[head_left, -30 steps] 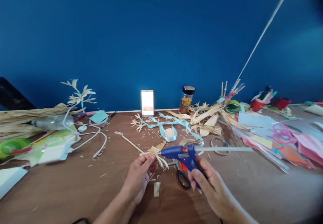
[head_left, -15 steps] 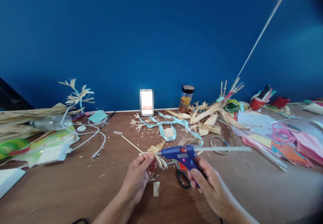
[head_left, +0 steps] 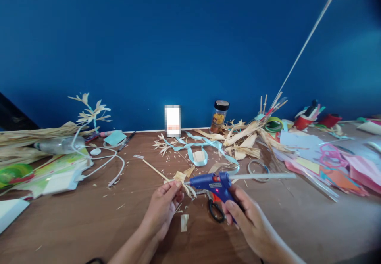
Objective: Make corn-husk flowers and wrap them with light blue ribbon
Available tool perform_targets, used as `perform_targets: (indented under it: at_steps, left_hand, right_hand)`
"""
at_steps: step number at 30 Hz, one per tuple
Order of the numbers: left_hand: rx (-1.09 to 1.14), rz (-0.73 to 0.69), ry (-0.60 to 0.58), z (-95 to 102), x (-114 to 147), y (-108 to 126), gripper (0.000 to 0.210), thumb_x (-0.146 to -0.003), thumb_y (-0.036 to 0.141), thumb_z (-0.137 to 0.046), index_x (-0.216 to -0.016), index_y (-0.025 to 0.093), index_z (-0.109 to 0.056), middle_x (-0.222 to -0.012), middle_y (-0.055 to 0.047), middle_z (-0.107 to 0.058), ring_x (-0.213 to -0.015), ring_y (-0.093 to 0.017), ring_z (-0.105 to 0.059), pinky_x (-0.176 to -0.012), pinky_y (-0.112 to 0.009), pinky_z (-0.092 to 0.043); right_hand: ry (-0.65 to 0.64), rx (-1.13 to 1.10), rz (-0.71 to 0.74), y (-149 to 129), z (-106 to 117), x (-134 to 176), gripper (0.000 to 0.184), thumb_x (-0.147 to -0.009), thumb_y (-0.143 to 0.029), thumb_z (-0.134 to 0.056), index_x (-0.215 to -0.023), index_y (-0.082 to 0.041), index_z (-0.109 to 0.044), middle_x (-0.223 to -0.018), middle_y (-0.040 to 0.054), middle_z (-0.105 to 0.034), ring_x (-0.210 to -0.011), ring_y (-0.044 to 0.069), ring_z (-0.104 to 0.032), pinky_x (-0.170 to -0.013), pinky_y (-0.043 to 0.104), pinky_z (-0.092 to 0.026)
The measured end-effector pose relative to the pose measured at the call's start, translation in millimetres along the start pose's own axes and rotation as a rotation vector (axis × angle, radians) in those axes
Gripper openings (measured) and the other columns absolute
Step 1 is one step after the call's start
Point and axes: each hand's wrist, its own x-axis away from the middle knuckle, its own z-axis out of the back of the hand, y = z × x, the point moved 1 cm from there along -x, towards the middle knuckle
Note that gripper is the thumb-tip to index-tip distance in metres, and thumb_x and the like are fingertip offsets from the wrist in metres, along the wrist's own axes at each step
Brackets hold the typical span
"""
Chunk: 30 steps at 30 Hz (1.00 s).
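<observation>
In the lower middle of the frame the left hand (head_left: pixel 162 208) pinches a small husk flower (head_left: pixel 183 178) on a thin stick (head_left: pixel 154 170) between thumb and fingertips, its grip clenched on the piece. The right hand (head_left: pixel 247 218) is wrapped around the handle of a blue glue gun (head_left: pixel 210 181), grip closed on it, with the nozzle pointing left and touching or just short of the flower; which of the two cannot be told. A clear glue stick (head_left: pixel 263 175) juts from the back of the gun toward the right.

Judging by how things lie, the flower is partly built: a few petals are on the stick, and gluing is in hand. Loose husk pieces (head_left: pixel 242 141) and trimmings lie at centre right of the table (head_left: pixel 74 224), so more petals may be left to add. A finished husk sprig (head_left: pixel 92 113) stands at the left.

Black-handled scissors (head_left: pixel 216 210) lie just below the gun. Light blue ribbon (head_left: pixel 198 149) curls behind, near a jar (head_left: pixel 219 116) against the blue wall.
</observation>
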Motion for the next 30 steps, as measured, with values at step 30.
perform_targets:
  at_steps: [30]
  left_hand:
    - [0.01,0.012,-0.03,1.7,-0.7,-1.0,0.012,-0.066,0.023,-0.068,-0.064,0.013,-0.061,-0.06,0.002,-0.055,-0.056,-0.006,-0.048,-0.059,-0.017,-0.042]
  right_hand:
    - [0.024,0.032,0.01,-1.1,0.9,2.0,0.024,-0.087,-0.034,-0.04,-0.101,-0.017,-0.048,-0.066,-0.0003,-0.054,-0.056,0.011,-0.049,-0.054,0.022,-0.041]
